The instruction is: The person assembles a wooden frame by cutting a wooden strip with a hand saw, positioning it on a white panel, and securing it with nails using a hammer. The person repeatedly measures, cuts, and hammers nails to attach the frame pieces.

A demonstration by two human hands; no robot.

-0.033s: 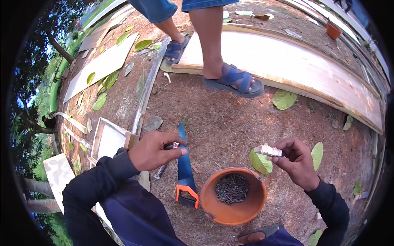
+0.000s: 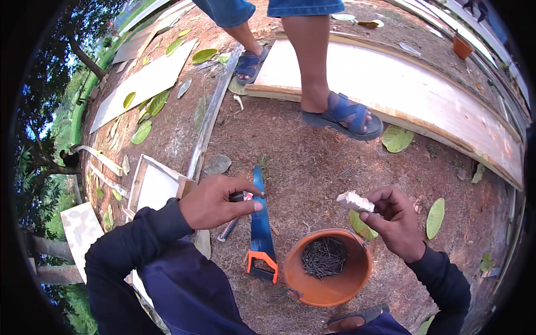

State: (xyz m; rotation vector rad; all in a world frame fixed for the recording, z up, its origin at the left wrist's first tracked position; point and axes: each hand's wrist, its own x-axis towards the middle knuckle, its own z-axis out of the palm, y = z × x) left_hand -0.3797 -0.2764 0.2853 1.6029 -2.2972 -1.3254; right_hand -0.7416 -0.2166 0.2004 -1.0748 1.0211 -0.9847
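My right hand [image 2: 397,222] pinches a small, ragged whitish piece [image 2: 355,202] between thumb and fingers, above the bucket's far right side. My left hand [image 2: 216,204] hovers over the blue saw blade [image 2: 260,218], fingers curled and thumb forward. A small red and white bit [image 2: 248,196] shows between its thumb and forefinger; I cannot tell whether it is held or lies behind. The saw's orange handle [image 2: 262,266] points toward me. Beside it a striped handle [image 2: 227,230] lies partly under my left hand. Many dark nails [image 2: 324,257] fill the bottom of the orange bucket [image 2: 357,279].
Another person's sandalled foot [image 2: 346,116] is by the long wooden panel [image 2: 407,84] ahead. A long narrow strip [image 2: 215,117] and a shallow wooden box [image 2: 153,187] lie on the left. Another orange bucket [image 2: 462,46] stands far right. Large leaves [image 2: 435,218] dot the soil.
Most of the scene has shifted slightly right in view. The whitish piece has moved a little left against the bucket and turned, its ragged end now facing more toward the left hand.
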